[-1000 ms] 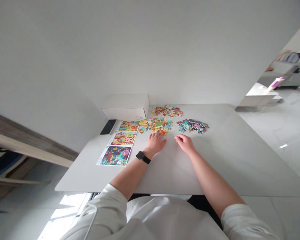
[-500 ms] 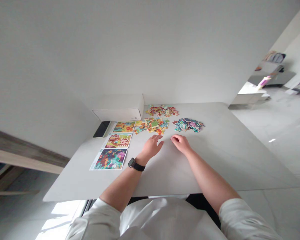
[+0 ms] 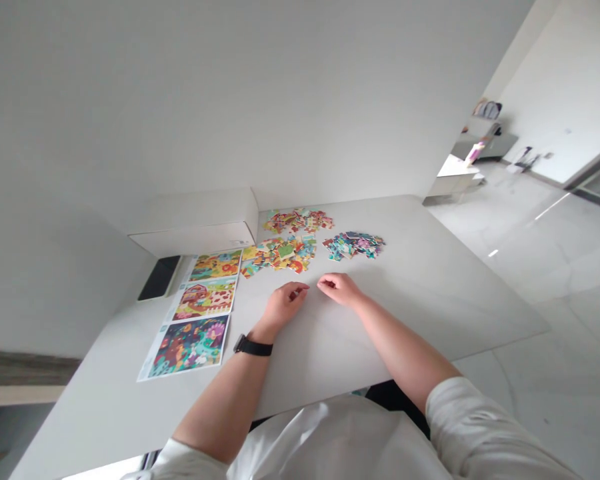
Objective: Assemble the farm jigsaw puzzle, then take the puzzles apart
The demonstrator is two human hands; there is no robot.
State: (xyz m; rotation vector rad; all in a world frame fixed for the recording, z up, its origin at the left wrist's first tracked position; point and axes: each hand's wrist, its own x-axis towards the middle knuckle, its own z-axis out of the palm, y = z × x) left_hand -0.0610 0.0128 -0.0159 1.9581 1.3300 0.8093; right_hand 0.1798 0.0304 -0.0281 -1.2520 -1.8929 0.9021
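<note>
My left hand [image 3: 284, 303], with a black watch [image 3: 253, 345] on its wrist, is over the table with its fingers curled together; whether something small is between them I cannot make out. Just right of it, my right hand [image 3: 341, 289] is pinched, and its fingertips hide anything they hold. Beyond the hands lie a yellow and green puzzle pile [image 3: 286, 252], a red and pink pile [image 3: 300, 220] and a dark teal and purple pile [image 3: 356, 245]. Three printed pictures [image 3: 193, 347] form a column to the left of my left hand.
A white box [image 3: 195, 237] stands against the wall at the back left of the grey table [image 3: 410, 293]. A dark phone [image 3: 160, 277] lies left of the printed pictures. Far right, a white cabinet [image 3: 455, 175] stands on the tiled floor.
The view has turned to the right, so the table items appear farther left. My left hand has curled its fingers, which were spread before. My right hand stays pinched.
</note>
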